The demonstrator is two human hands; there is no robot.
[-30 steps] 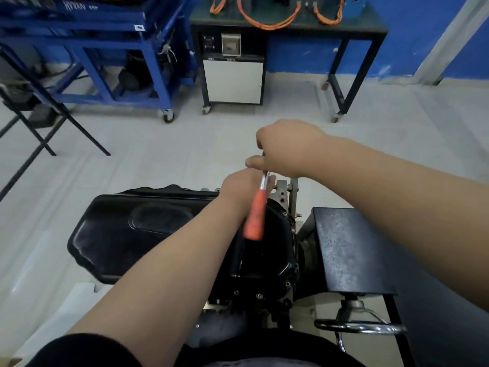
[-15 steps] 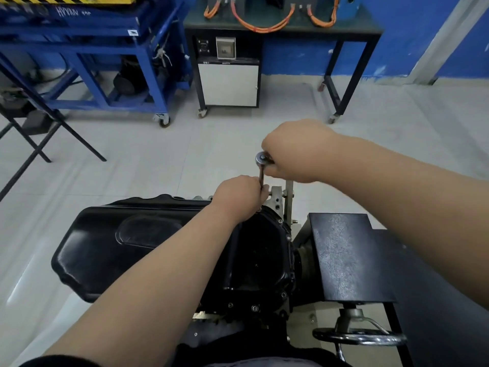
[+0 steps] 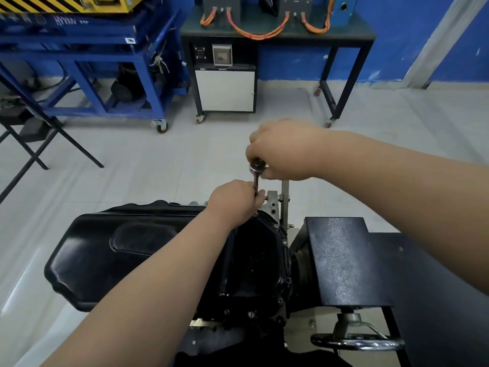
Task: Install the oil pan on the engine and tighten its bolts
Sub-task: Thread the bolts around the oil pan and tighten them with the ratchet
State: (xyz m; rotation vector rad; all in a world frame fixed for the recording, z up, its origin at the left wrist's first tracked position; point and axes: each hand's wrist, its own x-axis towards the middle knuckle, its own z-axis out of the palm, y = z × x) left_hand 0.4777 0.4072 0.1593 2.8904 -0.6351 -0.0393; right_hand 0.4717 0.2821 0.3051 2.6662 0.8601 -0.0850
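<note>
The oil pan [image 3: 127, 250] is seated underside up on the engine [image 3: 272, 206], of which little shows beyond a grey casting at the pan's far right corner. The placing looks done and the work is at the tightening. Several bolts [image 3: 251, 314] sit in the flange along the pan's near right edge and up its right end (whether snug or only started cannot be told from here). The left hand [image 3: 232, 201] is curled round the lower part of a slim extension [image 3: 256, 182] just over the pan's far rim, near its right end, steadying it on what I take to be a bolt hidden under the fist. The right hand [image 3: 284, 151], above and slightly beyond that rim, is closed over the head of the ratchet [image 3: 257, 168] at the extension's top; the handle is hidden beneath the palm. The tool's long axis stands near upright, pointing down at the pan's flange. The pan's own long axis runs across the view, its broad embossed part to the left and its deeper dark part to the right, ending beside the black stand plate [image 3: 341, 260], with a handwheel [image 3: 357, 343] off the pan's near right corner. What is left, in my judgement, is this far-rim bolt and any others round the flange not yet drawn down; the far and left edges are too hidden or too dark to count bolts.
</note>
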